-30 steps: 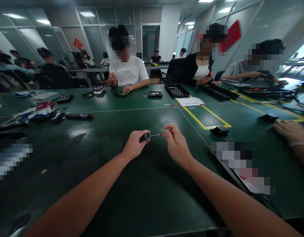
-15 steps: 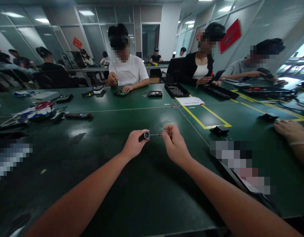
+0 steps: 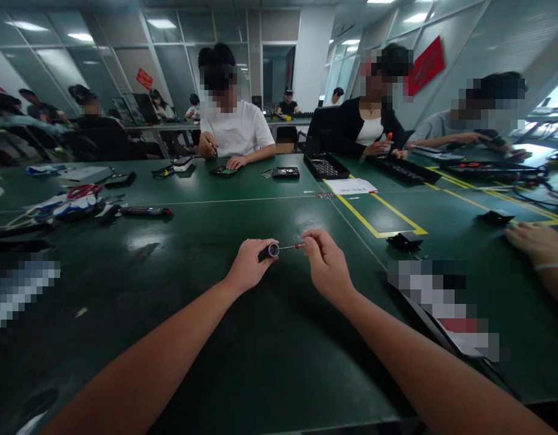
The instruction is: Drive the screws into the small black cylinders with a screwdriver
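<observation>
My left hand point(image 3: 248, 264) is closed around a short black cylinder point(image 3: 272, 249) whose round, light-rimmed end faces me. In my right hand point(image 3: 326, 260) is a thin screwdriver point(image 3: 299, 246) with a reddish handle, mostly covered by my fingers. Its slim metal shaft points left and reaches the rim of the cylinder; whether the tip touches or goes in is too small to tell. Both hands are held over the middle of the green table point(image 3: 260, 362).
To the left lie a black pen-shaped tool point(image 3: 146, 211) and a pile of cables and gloves point(image 3: 77, 202). Small black parts point(image 3: 404, 241) and a blurred-out sheet point(image 3: 446, 302) lie right, near another person's hand point(image 3: 535, 241). Across sits a person in a white shirt point(image 3: 237, 130), beside a black tray point(image 3: 324, 165).
My right hand has shifted slightly right, with the screwdriver still in its fingers. The cylinder in my left hand has turned a little; its open end sits slightly further right.
</observation>
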`<state>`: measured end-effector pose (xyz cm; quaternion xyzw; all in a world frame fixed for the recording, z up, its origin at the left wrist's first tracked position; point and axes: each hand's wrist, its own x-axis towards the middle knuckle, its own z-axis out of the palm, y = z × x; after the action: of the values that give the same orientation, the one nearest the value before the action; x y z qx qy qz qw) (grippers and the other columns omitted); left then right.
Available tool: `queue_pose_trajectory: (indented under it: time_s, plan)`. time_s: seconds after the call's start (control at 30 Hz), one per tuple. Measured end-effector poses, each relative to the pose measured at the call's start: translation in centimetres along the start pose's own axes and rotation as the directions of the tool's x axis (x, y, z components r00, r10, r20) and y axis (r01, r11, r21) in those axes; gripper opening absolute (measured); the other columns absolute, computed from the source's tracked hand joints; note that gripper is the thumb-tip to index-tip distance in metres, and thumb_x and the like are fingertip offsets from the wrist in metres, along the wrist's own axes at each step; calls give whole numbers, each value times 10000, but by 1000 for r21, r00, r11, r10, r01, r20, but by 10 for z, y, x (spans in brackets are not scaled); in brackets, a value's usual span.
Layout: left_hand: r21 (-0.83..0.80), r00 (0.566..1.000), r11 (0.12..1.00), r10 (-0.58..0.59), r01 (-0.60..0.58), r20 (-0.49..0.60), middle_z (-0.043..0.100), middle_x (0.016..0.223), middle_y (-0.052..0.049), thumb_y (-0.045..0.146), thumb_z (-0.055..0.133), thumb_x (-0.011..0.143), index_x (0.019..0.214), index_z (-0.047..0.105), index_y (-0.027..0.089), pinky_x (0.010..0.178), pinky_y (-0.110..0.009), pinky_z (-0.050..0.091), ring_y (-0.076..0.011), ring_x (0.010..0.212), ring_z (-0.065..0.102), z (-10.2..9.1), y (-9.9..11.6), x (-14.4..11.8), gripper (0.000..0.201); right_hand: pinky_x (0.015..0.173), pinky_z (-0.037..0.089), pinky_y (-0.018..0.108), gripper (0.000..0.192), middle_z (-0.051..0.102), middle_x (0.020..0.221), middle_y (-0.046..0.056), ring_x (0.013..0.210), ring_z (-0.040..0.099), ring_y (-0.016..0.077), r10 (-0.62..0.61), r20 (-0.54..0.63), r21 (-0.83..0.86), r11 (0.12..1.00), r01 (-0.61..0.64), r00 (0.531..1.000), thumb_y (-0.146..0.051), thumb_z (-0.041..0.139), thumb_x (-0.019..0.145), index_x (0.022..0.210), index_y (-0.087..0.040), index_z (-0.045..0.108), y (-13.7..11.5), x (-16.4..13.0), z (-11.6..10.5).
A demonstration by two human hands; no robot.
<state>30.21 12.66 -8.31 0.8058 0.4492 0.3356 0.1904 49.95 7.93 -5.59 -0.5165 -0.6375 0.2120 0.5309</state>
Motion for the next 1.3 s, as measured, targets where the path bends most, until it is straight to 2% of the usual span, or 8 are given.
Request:
queue_pose_trajectory:
  time_s: [0.17, 0.27, 0.33, 0.43, 0.57, 0.83, 1.2, 1.3]
  plan:
    - [15, 1000, 1000, 12, -12, -6, 712, 1119, -34, 230, 690, 890, 1187, 667, 258, 999, -457, 456, -255, 1055, 616, 1, -1, 0, 299, 776, 503, 363, 209, 687, 879, 40, 799, 643, 194, 30, -23, 127, 992, -27, 999, -405, 530, 960, 1029, -222, 601, 4, 2, 4]
    - [33, 998, 997, 66, -66, 4, 709, 1138, -32, 234, 685, 898, 1194, 659, 263, 1045, -474, 423, -250, 1080, 615, 1, -1, 0, 298, 756, 522, 367, 260, 665, 810, 29, 742, 628, 184, 153, -87, 253, 959, -127, 984, -458, 526, 949, 968, -215, 618, 9, 7, 7]
    - [55, 995, 994, 95, -95, -4, 699, 1176, -26, 235, 665, 917, 1210, 647, 275, 1121, -512, 348, -247, 1131, 604, 0, -2, 0, 296, 685, 535, 356, 263, 635, 753, 18, 668, 602, 173, 339, -78, 448, 852, -271, 938, -471, 536, 923, 899, -217, 598, 16, 12, 9]
    - [83, 996, 994, 72, -68, -43, 698, 1179, -29, 249, 650, 929, 1222, 636, 272, 1123, -523, 339, -250, 1126, 601, -2, -5, 2, 294, 598, 532, 349, 264, 541, 636, -14, 548, 529, 153, 554, 101, 605, 625, -493, 827, -467, 554, 891, 782, -226, 541, 26, 18, 10]
    - [84, 998, 996, 36, -32, -50, 705, 1141, -36, 262, 675, 915, 1211, 640, 252, 1016, -469, 427, -254, 1053, 607, -2, -6, 3, 298, 625, 547, 333, 262, 599, 705, 0, 615, 576, 154, 465, 20, 605, 699, -381, 885, -482, 615, 858, 841, -223, 579, 29, 18, 10]
    - [67, 997, 996, 62, -59, -39, 703, 1169, -39, 301, 688, 912, 1217, 632, 258, 1073, -506, 382, -255, 1090, 611, 3, -6, 1, 314, 721, 535, 344, 284, 661, 813, 15, 714, 629, 160, 244, -75, 357, 912, -203, 967, -484, 553, 933, 962, -205, 595, 17, 10, 11]
    - [69, 997, 996, 61, -57, -55, 713, 1135, -35, 274, 698, 901, 1194, 651, 258, 998, -464, 421, -253, 1053, 620, 2, -7, 1, 297, 572, 422, 290, 175, 549, 646, -44, 583, 529, 142, 61, 59, 221, 973, -73, 996, -379, 533, 955, 1000, -227, 606, 3, 2, 1]
    - [66, 997, 996, 57, -54, -49, 713, 1136, -33, 262, 697, 898, 1196, 655, 265, 1022, -478, 410, -256, 1076, 621, 2, -6, 1, 301, 574, 415, 291, 269, 552, 653, -27, 591, 531, 145, 43, 47, 189, 981, -51, 998, -444, 493, 985, 938, -225, 642, 0, -1, 2]
